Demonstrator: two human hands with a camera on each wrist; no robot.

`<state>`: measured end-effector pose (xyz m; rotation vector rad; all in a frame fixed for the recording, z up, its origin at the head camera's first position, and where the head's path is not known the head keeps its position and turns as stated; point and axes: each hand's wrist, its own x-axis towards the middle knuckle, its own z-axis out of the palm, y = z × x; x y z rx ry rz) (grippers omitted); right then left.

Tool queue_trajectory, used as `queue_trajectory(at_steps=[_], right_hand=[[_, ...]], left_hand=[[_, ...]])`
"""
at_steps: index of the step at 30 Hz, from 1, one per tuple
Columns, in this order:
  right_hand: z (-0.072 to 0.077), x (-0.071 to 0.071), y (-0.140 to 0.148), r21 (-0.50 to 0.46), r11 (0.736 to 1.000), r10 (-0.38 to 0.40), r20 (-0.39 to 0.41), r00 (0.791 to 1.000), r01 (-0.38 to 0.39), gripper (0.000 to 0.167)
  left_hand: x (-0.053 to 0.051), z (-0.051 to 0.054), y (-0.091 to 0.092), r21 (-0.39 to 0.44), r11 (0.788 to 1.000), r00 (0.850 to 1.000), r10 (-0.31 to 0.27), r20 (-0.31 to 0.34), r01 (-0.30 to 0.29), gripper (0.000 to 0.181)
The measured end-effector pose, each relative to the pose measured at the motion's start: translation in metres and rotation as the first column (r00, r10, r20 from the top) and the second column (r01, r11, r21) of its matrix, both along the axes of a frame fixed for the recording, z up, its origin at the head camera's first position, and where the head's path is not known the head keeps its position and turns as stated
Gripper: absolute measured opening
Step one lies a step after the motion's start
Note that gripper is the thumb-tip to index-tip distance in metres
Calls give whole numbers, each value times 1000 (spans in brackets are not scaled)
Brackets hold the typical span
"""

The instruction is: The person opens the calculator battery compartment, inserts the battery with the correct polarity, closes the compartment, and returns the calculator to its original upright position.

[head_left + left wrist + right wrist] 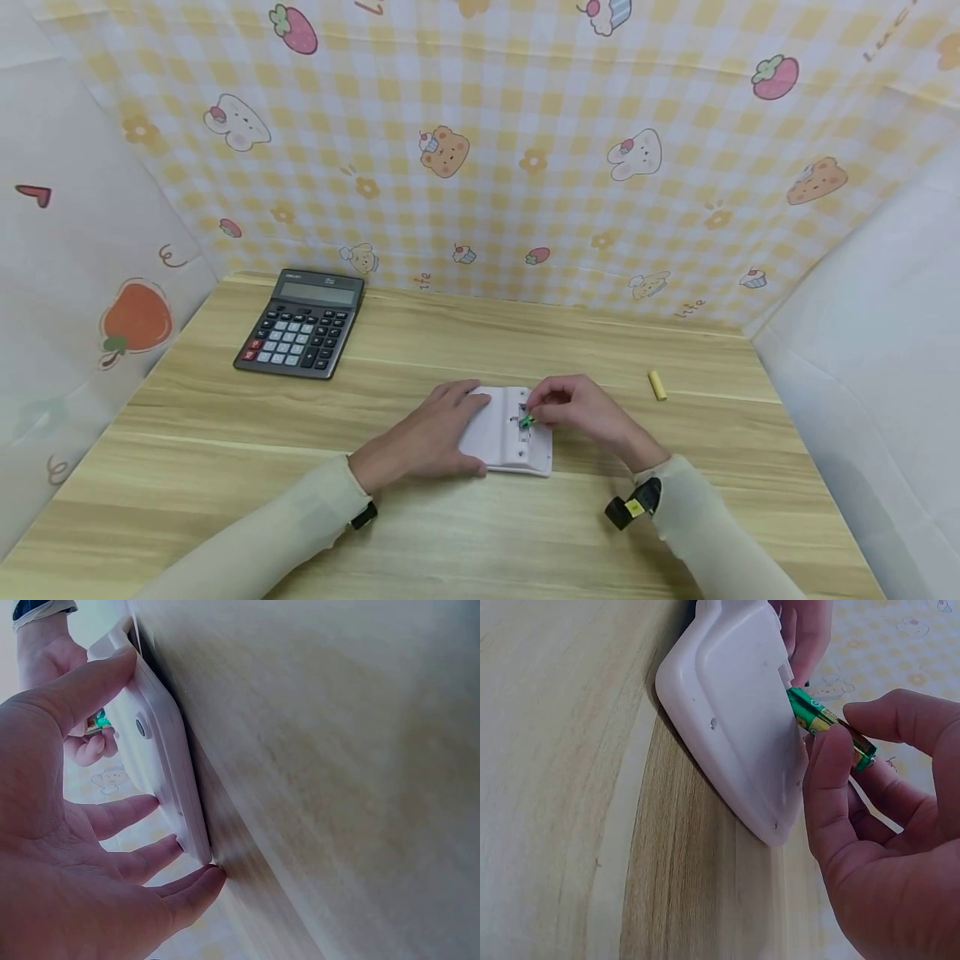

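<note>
A white plastic device [487,437] lies on the table with its back up and an uncovered battery compartment [522,443] facing me. Its kind does not show. My left hand [437,435] holds it at the left side, thumb on the near edge and fingers at the far edge, as the left wrist view also shows. Between thumb and fingertips, my right hand [583,414] pinches a green battery [816,714]. In the right wrist view the battery is tilted, one end at the compartment. The inside of the compartment is hidden there.
A dark grey calculator [300,323] stands at the back left of the wooden table [420,533]. To the right of my right hand lies a small yellow cylinder [657,386]. A checked cloth [510,200] hangs behind the table, with pale cloth at both sides.
</note>
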<state>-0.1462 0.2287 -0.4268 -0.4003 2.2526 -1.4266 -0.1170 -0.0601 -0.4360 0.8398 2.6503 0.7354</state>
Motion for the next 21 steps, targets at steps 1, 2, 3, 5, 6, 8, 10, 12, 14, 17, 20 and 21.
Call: queue_trajectory(at_steps=[1, 2, 3, 5, 6, 8, 10, 12, 14, 17, 20, 21], right_hand=[[0, 0, 0, -3, 1000, -6, 1, 1000, 6, 14], [0, 0, -1, -6, 1000, -12, 2, 1000, 12, 15], [0, 0, -1, -11, 1000, -19, 4, 1000, 19, 16], [-1, 0, -2, -20, 999, -35, 9, 999, 35, 18], [-1, 0, -2, -25, 999, -42, 11, 999, 42, 19], [-1, 0, -3, -36, 998, -53, 13, 999, 54, 21], [-1, 0, -4, -44, 997, -63, 11, 998, 63, 22], [0, 0, -5, -46, 997, -69, 7, 998, 69, 22], [0, 0, -6, -46, 996, -75, 2, 997, 75, 22], [1, 1, -8, -43, 996, -80, -10, 997, 80, 21], [0, 2, -9, -31, 996, -83, -35, 996, 82, 21], [0, 3, -10, -22, 996, -85, -45, 995, 84, 21]], left_hand=[[0, 0, 0, -1, 1000, 1000, 0, 1, 0, 97], [0, 0, 0, -1, 1000, 1000, 0, 0, 0, 97], [0, 0, 0, -1, 1000, 1000, -1, 0, 1, 96], [0, 1, 0, -2, 1000, 1000, -1, 0, 1, 96], [0, 1, 0, -2, 1000, 1000, -1, 0, 1, 96], [0, 1, 0, -1, 1000, 1000, -1, 0, 1, 96], [0, 1, 0, 0, 1000, 1000, -1, 0, 1, 96], [0, 1, 0, 1, 1000, 1000, -2, -2, 2, 96], [0, 1, 0, 1, 1000, 1000, -3, -4, 3, 96], [0, 1, 0, 6, 1000, 1000, -4, -5, 4, 96], [0, 1, -1, 15, 1000, 1000, -6, -2, 6, 96], [0, 1, -1, 17, 1000, 1000, -6, 0, 6, 96]])
